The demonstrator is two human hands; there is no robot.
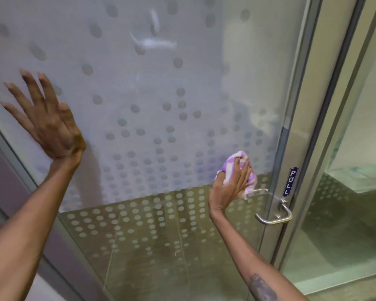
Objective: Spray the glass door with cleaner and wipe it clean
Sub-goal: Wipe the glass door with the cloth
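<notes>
While the left hand (50, 124) splays flat on the frosted, dotted glass door (139, 94), the right hand (230, 183) clutches a bunched purple cloth (237, 161).

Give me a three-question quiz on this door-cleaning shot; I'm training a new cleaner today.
1. True or false: the left hand rests flat and open on the glass door.
2. What does the right hand hold? A) spray bottle B) purple and white cloth C) squeegee
3. Which word is on the blue label above the door handle?

Key: 1 true; 2 B, the cloth; 3 PULL.
</notes>
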